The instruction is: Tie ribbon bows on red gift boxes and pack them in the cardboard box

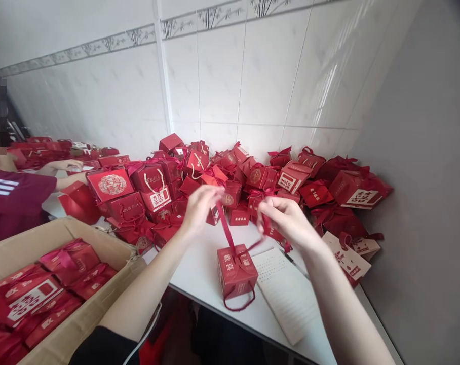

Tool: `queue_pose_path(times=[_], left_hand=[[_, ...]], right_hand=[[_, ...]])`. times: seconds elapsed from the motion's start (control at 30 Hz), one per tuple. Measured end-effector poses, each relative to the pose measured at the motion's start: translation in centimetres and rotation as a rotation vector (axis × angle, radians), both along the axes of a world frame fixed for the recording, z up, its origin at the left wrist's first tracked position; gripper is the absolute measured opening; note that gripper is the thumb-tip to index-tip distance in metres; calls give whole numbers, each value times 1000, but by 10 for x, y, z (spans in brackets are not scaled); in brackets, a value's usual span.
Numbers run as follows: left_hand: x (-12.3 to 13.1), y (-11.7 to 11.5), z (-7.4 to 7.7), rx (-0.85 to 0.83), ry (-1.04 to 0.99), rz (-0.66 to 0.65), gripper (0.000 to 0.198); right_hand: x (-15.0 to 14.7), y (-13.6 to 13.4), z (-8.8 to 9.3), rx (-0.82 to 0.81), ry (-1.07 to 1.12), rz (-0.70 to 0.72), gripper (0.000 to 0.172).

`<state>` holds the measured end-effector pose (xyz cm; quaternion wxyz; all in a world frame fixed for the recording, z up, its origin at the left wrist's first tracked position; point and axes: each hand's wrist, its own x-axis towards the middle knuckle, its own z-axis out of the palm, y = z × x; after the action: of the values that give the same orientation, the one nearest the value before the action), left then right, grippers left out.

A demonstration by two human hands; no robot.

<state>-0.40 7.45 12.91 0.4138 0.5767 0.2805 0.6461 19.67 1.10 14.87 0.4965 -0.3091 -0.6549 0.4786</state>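
Note:
A small red gift box [235,271] with gold print stands on the white table [199,276] near its front edge. Two ends of a red ribbon [226,228] rise from the box's top. My left hand [199,208] pinches one ribbon end up and to the left. My right hand [286,220] is closed on the other end, up and to the right of the box. Both hands hover above the box, a little apart from each other.
A big heap of red gift boxes [253,177] fills the back of the table against the tiled wall. A notebook [286,291] lies right of the box. A cardboard carton [63,284] of red boxes sits at left. Another person [13,197] works at far left.

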Motion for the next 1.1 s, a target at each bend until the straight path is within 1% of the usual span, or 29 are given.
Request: queue_pose_path(times=[0.03, 0.07, 0.1, 0.13, 0.17, 0.2, 0.23, 0.27, 0.3, 0.33, 0.37, 0.43, 0.53, 0.63, 0.73, 0.8, 0.83, 0.9, 0.97, 1.03, 1.1], left_hand=[[-5, 2, -3, 111, 82, 176, 13], [-10, 3, -9, 211, 200, 314, 11], [-14, 4, -16, 288, 351, 375, 12], [-16, 4, -25, 337, 518, 345, 14], [-17, 4, -35, 354, 683, 238, 15], [-17, 4, -45, 336, 835, 88, 17], [-16, 3, -56, 292, 964, -67, 18], [-14, 2, -66, 233, 1064, -194, 20], [-13, 0, -74, 172, 1130, -274, 22], [-12, -2, -80, 119, 1168, -311, 22], [-11, -4, -85, 78, 1186, -323, 22], [-12, -12, -88, 25, 1207, -311, 22], [-16, -28, -85, -120, 1276, -298, 31], [-21, -44, -78, -256, 1333, -375, 35], [-25, -55, -71, -357, 1378, -510, 39], [-27, -59, -68, -427, 1373, -598, 42], [-27, -59, -68, -458, 1346, -632, 43], [-26, -57, -69, -518, 1249, -687, 42], [-24, -53, -73, -565, 1129, -707, 41], [-22, -47, -78, -582, 1026, -716, 38], [-21, -42, -81, -574, 950, -733, 35]], right_hand=[[8, -7, -2, -75, -88, 183, 42], [15, -12, -5, -135, -184, 335, 46], [20, -16, -10, -190, -282, 408, 49], [22, -17, -17, -229, -378, 402, 50], [22, -16, -26, -250, -479, 322, 49], [19, -14, -36, -254, -589, 189, 47], [15, -11, -47, -239, -703, 41, 43], [10, -8, -58, -207, -824, -90, 40], [6, -5, -69, -171, -937, -195, 37], [1, -3, -79, -142, -1027, -267, 34], [-2, -3, -88, -121, -1089, -309, 31], [-4, -3, -100, -123, -1137, -324, 26], [-1, -7, -107, -176, -1126, -306, 24], [1, -11, -107, -210, -1130, -335, 23], [1, -18, -102, -162, -1153, -409, 25], [1, -24, -97, -156, -1140, -410, 29], [1, -27, -95, -174, -1106, -376, 32], [3, -33, -94, -222, -971, -264, 39], [4, -36, -100, -260, -795, -178, 45], [6, -39, -111, -272, -640, -171, 47], [6, -41, -123, -282, -500, -192, 43]])
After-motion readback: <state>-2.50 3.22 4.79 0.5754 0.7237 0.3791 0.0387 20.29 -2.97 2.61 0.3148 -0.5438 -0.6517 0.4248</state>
